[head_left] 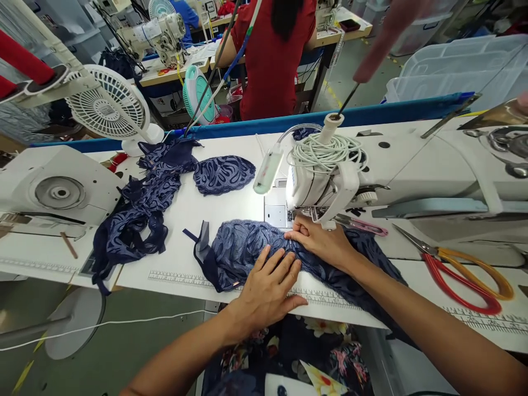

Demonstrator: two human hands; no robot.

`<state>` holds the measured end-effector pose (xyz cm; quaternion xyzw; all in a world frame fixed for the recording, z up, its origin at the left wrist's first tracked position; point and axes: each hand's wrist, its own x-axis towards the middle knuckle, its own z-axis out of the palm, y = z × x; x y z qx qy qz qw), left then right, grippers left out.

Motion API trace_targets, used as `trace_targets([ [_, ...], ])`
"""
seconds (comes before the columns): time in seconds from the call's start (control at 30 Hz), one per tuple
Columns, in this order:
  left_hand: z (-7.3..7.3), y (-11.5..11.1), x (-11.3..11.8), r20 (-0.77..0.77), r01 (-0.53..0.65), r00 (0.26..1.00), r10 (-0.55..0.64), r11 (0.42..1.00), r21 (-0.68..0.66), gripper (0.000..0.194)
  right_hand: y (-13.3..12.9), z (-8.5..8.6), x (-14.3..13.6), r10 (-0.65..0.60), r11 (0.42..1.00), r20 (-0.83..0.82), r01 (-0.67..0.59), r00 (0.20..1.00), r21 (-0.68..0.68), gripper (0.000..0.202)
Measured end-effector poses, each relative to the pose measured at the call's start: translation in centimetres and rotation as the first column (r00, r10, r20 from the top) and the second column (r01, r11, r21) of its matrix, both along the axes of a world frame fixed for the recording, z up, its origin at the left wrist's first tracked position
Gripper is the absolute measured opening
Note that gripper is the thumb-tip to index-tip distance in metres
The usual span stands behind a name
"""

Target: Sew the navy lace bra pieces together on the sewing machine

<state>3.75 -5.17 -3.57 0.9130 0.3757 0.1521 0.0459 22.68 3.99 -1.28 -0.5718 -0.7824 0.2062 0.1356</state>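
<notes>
A navy lace garment piece [243, 242] lies on the white sewing table, its fabric running right beneath my right forearm. My left hand [270, 286] rests flat on its front edge with the fingers spread. My right hand [315, 236] is beside the needle area of the white sewing machine [313, 187], its fingers bent and pressed together on the lace; the fingertips are partly hidden by the machine head. Behind the garment, a separate lace cup piece [224, 174] lies flat. More navy lace garments [144, 214] are heaped to the left.
Red and orange-handled scissors [462, 275] and pink snips [367, 225] lie at the right. A second machine [61, 190] and a white fan [109, 102] stand at the left. Ahead, a person in red [270, 60] sits at another table. A ruler strip runs along the front edge.
</notes>
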Motion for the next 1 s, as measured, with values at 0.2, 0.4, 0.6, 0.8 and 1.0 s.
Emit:
trace_targets([
  [0.2,0.3,-0.3,0.0,0.029,-0.034,0.999,0.035,0.998,-0.053,0.062,0.1,-0.1,0.0,-0.047,0.999,-0.035,0.046,0.998,-0.016,0.028],
  [0.4,1.9,0.1,-0.2,0.068,-0.026,0.997,0.036,0.988,-0.151,0.05,-1.5,0.0,1.6,0.021,0.997,-0.054,-0.017,0.998,0.074,0.018],
  [0.6,2.9,3.2,0.1,0.148,-0.019,0.988,0.036,0.993,-0.117,0.028,-4.6,0.0,1.6,0.188,0.912,-0.007,-0.172,0.982,0.371,0.026],
  [0.8,0.4,3.7,-0.2,0.05,-0.131,0.99,0.133,0.99,-0.051,0.027,-4.8,-1.8,2.1,0.231,0.882,0.059,-0.235,0.971,0.408,0.03],
  [1.0,-0.1,3.3,-0.6,0.081,-0.152,0.984,0.157,0.986,-0.069,0.036,-4.6,-2.3,2.7,0.243,0.871,0.049,-0.24,0.969,0.429,0.03],
])
